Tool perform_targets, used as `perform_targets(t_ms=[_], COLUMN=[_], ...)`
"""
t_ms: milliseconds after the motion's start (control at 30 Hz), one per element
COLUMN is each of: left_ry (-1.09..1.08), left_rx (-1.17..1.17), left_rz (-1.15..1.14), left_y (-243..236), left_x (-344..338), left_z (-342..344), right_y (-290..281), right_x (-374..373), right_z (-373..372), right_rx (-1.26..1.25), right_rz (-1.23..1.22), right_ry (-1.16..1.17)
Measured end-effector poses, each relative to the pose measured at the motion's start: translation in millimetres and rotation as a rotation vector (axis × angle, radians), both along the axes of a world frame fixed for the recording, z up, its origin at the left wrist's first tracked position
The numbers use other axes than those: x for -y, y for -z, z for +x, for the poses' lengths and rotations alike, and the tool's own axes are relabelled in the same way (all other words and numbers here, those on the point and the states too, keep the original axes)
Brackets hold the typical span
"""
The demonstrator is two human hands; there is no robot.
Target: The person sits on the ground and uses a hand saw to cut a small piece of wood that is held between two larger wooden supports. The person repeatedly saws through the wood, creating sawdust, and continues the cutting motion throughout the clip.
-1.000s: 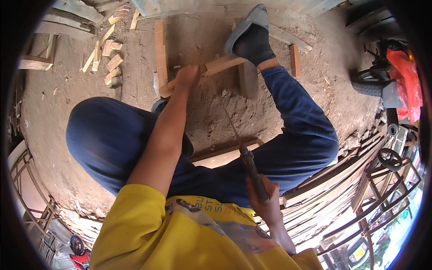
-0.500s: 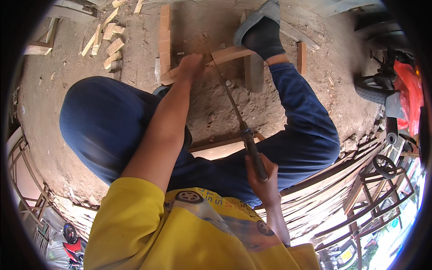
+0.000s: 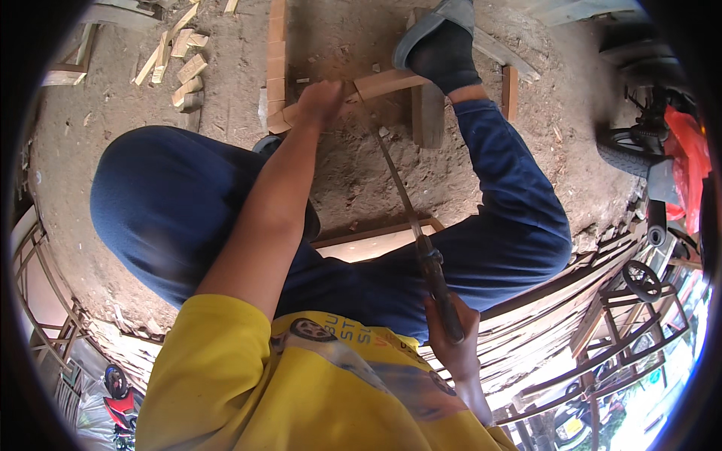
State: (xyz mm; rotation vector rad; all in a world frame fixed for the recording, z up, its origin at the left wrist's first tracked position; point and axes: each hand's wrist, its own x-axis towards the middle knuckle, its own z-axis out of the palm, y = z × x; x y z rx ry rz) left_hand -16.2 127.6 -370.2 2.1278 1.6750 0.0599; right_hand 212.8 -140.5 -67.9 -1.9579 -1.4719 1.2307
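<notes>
My right hand is wrapped round the dark handle of a hand saw, held low by my right thigh. The saw's thin blade slants up and left, its far end at the edge of a light wooden plank. My left hand is closed on that plank just left of the blade; its fingers are partly hidden. Under the plank's right part stands a grey wooden block. My right foot, in a dark sock and grey sandal, presses on the plank's right end.
Sawn wood offcuts lie on the dirt floor at the upper left. A row of brown wood pieces runs beside the plank. Another short brown piece is right of my foot. A red plastic bag hangs by a wheel at far right.
My right hand has drawn the saw back toward my body and slightly right, so less blade lies past the plank. My left hand and foot stay on the plank.
</notes>
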Motion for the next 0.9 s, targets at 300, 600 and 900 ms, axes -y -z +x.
perform_targets(t_ms=[300, 600, 900], left_ry=[-0.018, -0.050, 0.001], left_rx=[0.018, 0.032, 0.043], left_rz=[0.069, 0.074, 0.066], left_y=[7, -2, -12], left_x=[2, -3, 0], left_z=[-2, -2, 3], right_y=[14, 53, 29], right_x=[-23, -46, -38], right_z=[-29, -31, -27], right_rx=[-0.033, -0.116, -0.023], right_rz=[-0.100, -0.035, -0.057], right_ry=[0.092, 0.058, 0.013])
